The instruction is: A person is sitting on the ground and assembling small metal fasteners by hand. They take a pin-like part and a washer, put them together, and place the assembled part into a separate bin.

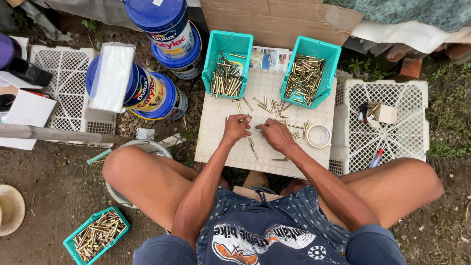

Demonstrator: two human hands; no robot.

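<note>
Nearest, a teal tray (96, 235) of brass tubes is sitting on the ground by the person's left knee. Further out, the left hand (236, 127) is pinching a brass tube (244, 118) between narrowed fingertips, the tube jutting just past them, while the right hand (275, 134) is pressing curled fingers onto the white crate top (221, 142) among loose tubes (253, 148). Beyond, two teal bins (227, 64) are holding more tubes.

Soft, even daylight — sharp (edges slightly bowed).
</note>
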